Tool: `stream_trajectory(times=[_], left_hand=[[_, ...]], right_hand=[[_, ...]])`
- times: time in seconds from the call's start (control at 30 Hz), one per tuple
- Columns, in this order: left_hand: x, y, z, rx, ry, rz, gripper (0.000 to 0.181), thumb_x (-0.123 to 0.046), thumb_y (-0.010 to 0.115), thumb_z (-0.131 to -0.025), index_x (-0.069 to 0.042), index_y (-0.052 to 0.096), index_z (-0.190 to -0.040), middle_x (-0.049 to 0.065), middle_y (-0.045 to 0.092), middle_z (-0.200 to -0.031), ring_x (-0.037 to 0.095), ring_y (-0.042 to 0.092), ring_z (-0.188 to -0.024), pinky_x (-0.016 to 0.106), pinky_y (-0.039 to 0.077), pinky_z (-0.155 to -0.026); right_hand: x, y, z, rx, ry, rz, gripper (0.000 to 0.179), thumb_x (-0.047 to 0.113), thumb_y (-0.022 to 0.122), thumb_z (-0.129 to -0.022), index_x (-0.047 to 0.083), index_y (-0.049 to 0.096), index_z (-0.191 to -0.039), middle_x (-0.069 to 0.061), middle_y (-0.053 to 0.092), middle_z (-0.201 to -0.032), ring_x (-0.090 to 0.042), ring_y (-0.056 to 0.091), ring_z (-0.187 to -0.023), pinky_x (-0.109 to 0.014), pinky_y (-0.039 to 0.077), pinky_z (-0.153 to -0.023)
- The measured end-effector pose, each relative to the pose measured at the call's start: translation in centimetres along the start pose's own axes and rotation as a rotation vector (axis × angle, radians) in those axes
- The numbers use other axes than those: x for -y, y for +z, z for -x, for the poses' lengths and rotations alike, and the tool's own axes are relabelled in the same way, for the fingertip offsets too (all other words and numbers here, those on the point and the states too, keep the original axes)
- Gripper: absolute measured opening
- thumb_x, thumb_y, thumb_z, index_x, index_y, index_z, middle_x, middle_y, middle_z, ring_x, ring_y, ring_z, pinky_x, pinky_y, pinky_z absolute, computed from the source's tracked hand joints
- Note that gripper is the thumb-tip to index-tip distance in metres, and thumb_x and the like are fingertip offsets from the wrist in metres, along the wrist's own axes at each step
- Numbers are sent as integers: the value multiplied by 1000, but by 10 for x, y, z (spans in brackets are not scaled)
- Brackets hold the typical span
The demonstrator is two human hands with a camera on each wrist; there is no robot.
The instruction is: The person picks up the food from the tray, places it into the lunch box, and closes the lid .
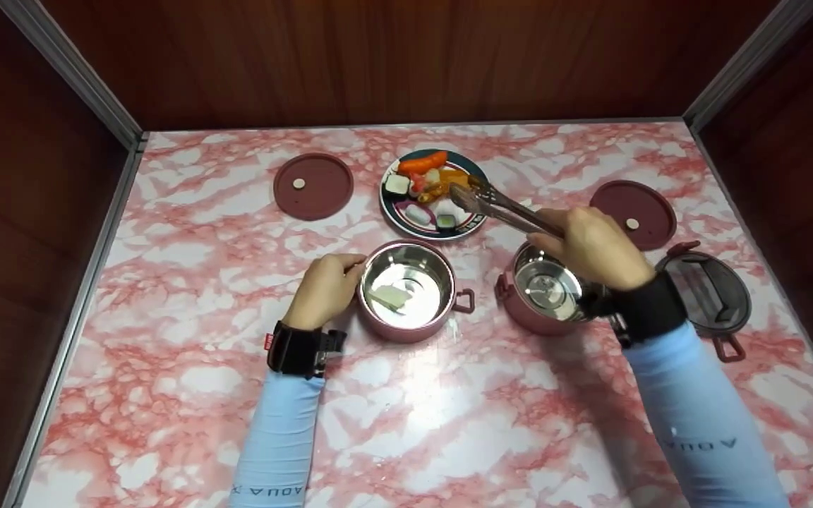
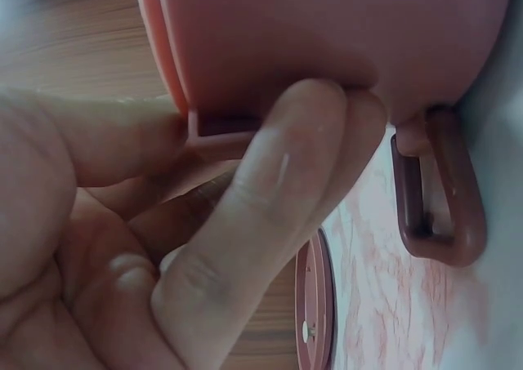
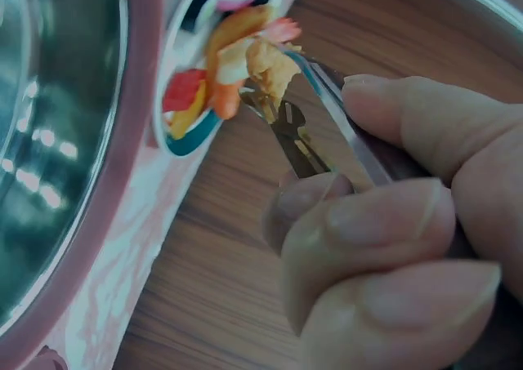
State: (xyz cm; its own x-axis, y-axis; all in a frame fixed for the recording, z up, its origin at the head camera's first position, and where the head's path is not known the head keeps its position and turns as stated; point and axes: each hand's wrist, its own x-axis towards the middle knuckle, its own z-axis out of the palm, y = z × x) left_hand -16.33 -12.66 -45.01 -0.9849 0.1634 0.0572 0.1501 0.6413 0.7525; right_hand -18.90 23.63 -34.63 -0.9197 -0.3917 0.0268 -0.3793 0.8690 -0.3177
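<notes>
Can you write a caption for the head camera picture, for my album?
Right grip holds tongs over a plate of food while the left grip holds the left pink pot.

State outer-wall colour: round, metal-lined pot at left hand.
Pot is dusty pink; clearest in left wrist view.

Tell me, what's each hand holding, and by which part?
The right hand holds the tongs by their arms; the left hand holds a pot by its side handle.
</notes>
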Motion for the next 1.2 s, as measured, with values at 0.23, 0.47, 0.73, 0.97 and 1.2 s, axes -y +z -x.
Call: stream_trajectory(times=[0.23,0.47,0.73,0.97,1.2], left_hand=[[-1,-1,0,1,-12,8,26,-14,58,-100,-4,72,-119,12,71,-114,23,63,-111,39,49,-97],[-2,-1,-1,5,-20,10,25,-15,58,-100,-4,73,-118,12,71,-112,23,64,-108,39,49,-96],[-4,-1,-1,23,-37,9,27,-14,58,-100,-4,70,-122,14,69,-118,27,63,-113,41,47,-100],[-3,-2,-2,18,-35,0,27,-14,58,-100,-3,70,-121,14,69,-117,26,62,-113,40,47,-99],[-3,-1,-1,22,-45,-6,28,-15,58,-100,-2,69,-123,14,69,-119,27,62,-115,41,47,-101]], right_hand=[[15,3,30,-76,-67,-59,23,33,64,-98,15,71,-110,1,57,-68,-14,48,-53,-33,39,-48],[35,17,48,-116,-159,-71,28,27,70,-95,12,70,-118,1,64,-78,-12,53,-60,-33,46,-53],[50,39,53,-99,-205,-51,33,26,73,-91,8,70,-119,0,64,-74,-15,60,-64,-39,55,-60],[54,53,52,-99,-237,10,30,28,76,-89,11,71,-112,-4,67,-76,-22,64,-65,-43,55,-57],[59,58,49,-44,-203,62,25,29,76,-89,13,68,-106,-1,60,-68,-24,61,-62,-43,51,-52]])
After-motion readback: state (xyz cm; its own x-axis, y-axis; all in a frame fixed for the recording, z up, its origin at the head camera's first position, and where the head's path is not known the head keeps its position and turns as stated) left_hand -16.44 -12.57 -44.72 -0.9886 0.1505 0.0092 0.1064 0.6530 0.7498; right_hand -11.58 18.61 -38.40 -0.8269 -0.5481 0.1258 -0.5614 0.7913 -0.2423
